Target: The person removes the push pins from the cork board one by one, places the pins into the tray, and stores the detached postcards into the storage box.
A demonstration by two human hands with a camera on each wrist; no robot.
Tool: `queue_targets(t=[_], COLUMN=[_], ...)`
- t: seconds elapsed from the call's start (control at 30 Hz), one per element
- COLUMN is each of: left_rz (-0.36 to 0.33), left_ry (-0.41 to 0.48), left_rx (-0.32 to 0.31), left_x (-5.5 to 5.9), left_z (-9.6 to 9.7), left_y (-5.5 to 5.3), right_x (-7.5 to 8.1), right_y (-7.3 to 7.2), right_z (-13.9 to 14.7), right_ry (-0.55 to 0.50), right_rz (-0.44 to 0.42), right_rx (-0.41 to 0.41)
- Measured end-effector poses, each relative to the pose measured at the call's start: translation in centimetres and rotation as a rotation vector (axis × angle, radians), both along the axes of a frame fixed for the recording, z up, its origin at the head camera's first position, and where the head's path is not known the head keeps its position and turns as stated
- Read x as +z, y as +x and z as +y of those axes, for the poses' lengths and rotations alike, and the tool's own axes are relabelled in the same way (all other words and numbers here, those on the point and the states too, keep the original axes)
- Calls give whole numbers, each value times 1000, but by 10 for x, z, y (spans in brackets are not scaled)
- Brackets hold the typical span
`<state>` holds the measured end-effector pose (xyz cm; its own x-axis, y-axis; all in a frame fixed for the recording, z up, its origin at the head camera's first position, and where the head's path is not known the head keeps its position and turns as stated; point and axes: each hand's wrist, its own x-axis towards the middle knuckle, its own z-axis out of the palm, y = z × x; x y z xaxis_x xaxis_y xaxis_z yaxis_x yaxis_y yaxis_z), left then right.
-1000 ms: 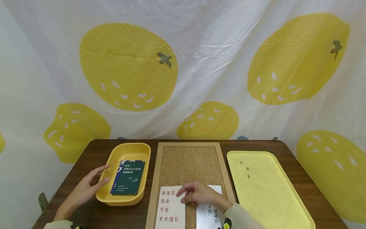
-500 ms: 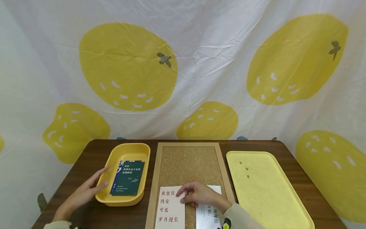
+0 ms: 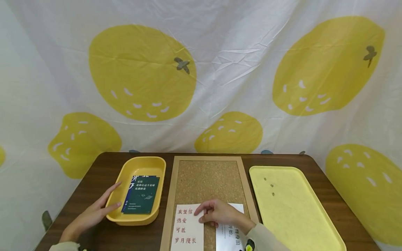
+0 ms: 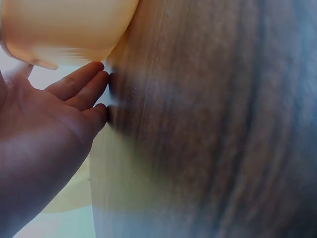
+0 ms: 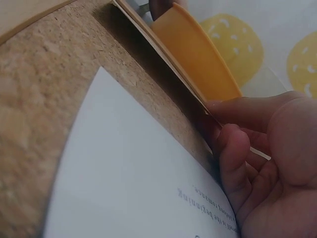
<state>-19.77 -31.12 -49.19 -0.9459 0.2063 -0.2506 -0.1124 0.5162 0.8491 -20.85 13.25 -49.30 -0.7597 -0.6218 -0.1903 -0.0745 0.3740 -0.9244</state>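
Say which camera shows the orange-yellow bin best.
The head view: the bin shows nearly whole, with cards inside. The left wrist view catches only part of its wall; the right wrist view, a piece near the top.

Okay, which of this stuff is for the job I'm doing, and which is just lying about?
Likely for the job:
red-lettered card, at your right hand
grey-lettered card
cork board
yellow bin, at your left hand
blue and green cards
yellow tray, probably

Just there:
lemon-print cloth
wooden table
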Motion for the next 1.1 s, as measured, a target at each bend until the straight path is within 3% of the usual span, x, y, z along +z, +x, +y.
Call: queue_targets(t=[0.4, 1.1], left_rz=[-20, -54], left_ry=[11, -18], left_rx=[14, 35], left_x=[1, 1], left_z=[1, 1], left_y=[0, -2], right_x=[1, 5], right_y=[0, 3], right_z=[-1, -9], right_ry=[3, 41], right_rz=[-1, -12], right_rx=[-6, -87])
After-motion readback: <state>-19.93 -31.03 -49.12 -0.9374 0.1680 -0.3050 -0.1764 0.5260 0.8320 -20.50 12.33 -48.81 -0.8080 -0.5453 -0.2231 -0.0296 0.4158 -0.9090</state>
